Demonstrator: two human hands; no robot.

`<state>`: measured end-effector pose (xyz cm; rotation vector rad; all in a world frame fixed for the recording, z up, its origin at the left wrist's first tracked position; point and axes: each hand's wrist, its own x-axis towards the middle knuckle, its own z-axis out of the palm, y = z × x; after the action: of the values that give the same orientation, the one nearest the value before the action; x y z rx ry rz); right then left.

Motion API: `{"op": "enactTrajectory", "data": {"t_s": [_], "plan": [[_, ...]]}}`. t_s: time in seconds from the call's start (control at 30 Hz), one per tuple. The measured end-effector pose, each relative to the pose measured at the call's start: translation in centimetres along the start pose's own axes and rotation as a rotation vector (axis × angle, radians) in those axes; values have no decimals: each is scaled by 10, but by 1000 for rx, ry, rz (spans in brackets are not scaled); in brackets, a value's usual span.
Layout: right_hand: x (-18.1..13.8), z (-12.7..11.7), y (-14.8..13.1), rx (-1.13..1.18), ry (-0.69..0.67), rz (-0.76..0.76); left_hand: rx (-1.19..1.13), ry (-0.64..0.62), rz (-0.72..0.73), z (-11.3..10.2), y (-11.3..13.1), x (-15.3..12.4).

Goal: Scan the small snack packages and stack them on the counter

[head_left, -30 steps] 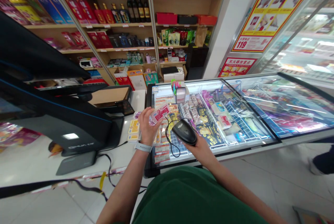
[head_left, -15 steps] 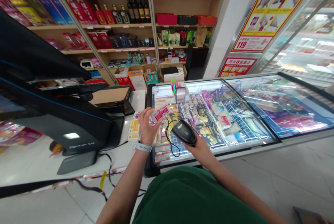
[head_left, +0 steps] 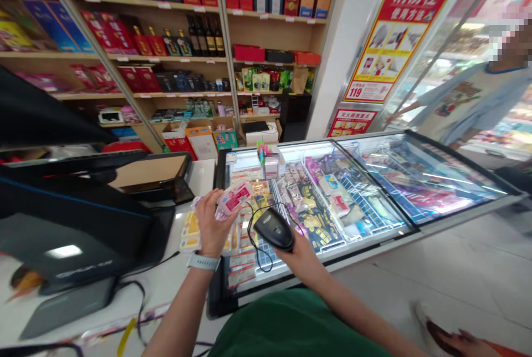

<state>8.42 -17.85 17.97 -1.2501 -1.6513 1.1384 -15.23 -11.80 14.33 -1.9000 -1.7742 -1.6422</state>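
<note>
My left hand [head_left: 213,227], a pale watch strap on its wrist, grips a small clear plastic pack [head_left: 238,197] with a pink-red label facing up. In my right hand [head_left: 302,256] is a black barcode scanner [head_left: 273,228], its front end tilted toward the pack and apart from it. The scanner's thin black cable [head_left: 251,240] loops down beside it. Yellow packs [head_left: 189,227] lie on the white counter, partly behind my left hand. Both hands are above the near end of a glass-topped chest freezer [head_left: 376,239]; my left fingertips are partly hidden by the pack.
A black checkout monitor [head_left: 75,224] stands at left on the counter. Bagged frozen goods [head_left: 318,207] fill wire baskets under the glass. Behind are shelves of boxes and bottles [head_left: 205,38]. A person [head_left: 465,99] stands beyond the freezer at right; another hand [head_left: 461,341] shows at lower right.
My view has turned right and tilted up, so the scene sits further left. A person has come into view at right, and a hand at lower right. Both hands keep their holds.
</note>
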Motion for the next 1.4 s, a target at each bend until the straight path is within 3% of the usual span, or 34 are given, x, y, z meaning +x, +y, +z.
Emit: {"op": "enactTrajectory", "data": {"t_s": [0.1,0.27,0.37,0.47,0.6,0.8,0.93,1.1,1.4], "plan": [[0,1,-2,20,26,-17,32,56,-57,-11,-8,9],[-2,4,6,16,28,3,155,227,-197,-51,-44,23],[-1,5,12,32,18,30,248,294,-300,-71,-66,19],[1,7,15,12,15,30,293,288,-373,-78,-78,2],[2,9,14,-18,-4,20,279,242,-468,-71,-82,-28],[1,10,15,-75,14,38,279,271,-544,-54,-93,-56],[-1,9,15,-85,38,23,333,268,-575,-43,-100,-63],[-3,6,14,-106,50,41,495,154,-699,-32,-100,-71],[-6,2,19,-96,49,48,536,35,-782,-34,-91,-70]]}}
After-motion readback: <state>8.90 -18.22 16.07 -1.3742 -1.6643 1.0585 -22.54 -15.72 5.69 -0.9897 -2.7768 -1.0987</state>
